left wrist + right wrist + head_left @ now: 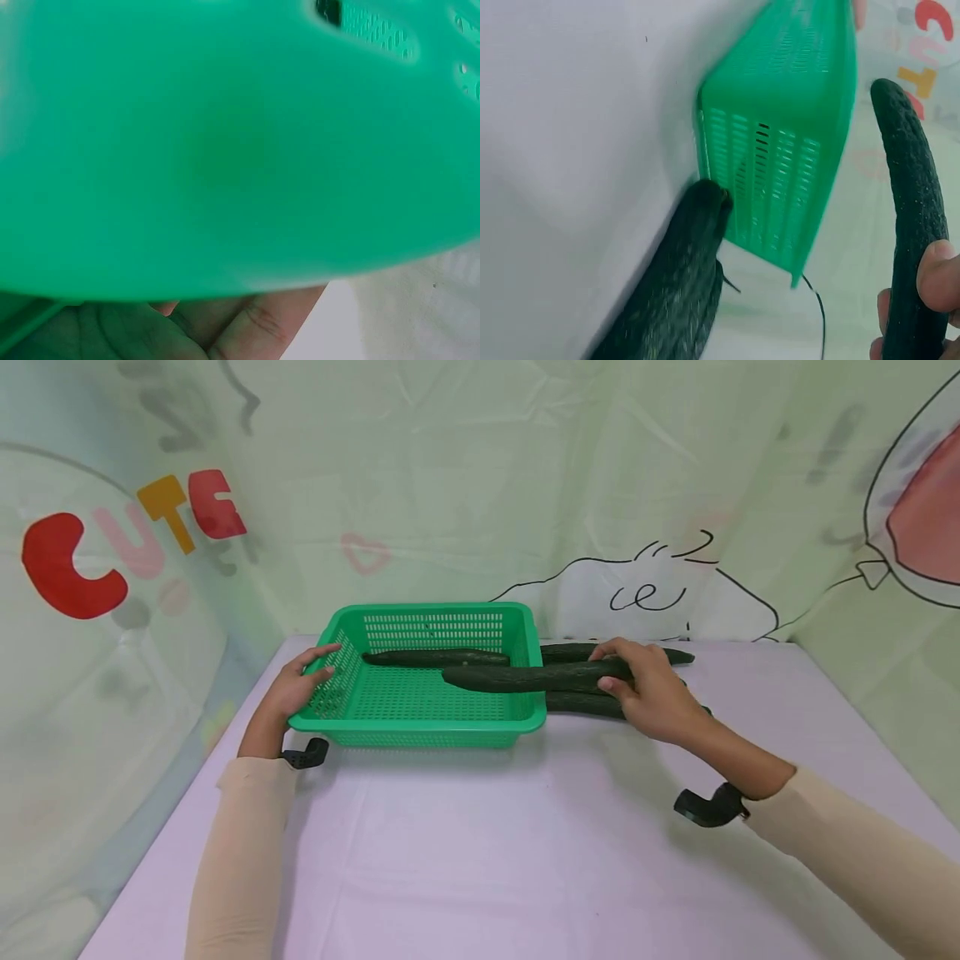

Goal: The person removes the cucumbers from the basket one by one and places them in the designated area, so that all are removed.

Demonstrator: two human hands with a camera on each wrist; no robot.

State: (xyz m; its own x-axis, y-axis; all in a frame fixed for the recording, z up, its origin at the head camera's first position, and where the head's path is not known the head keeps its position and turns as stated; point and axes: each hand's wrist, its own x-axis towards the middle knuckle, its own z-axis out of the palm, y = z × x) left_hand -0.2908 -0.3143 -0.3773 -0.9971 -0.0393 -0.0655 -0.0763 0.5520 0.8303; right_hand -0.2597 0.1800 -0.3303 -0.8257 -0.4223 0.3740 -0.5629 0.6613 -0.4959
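My right hand [651, 689] grips a long dark green cucumber [517, 677] between thumb and fingers. Its far end reaches over the right rim of a green plastic basket [420, 725]; in the right wrist view this held cucumber [911, 187] stands clear of the basket's side. At the basket's left end, my left hand [294, 687] holds the rim, with thumb and a finger showing over the edge and the other fingers hidden. Inside the basket lies another cucumber [435, 657], along the back wall. More cucumbers rest on the table under and behind my right hand, including one in front [585, 703].
The table [465, 843] has a pale lilac cover. A printed curtain [450, 485] hangs behind it and along both sides. To the right of the basket, the back cucumber [566, 652] lies close to its wall.
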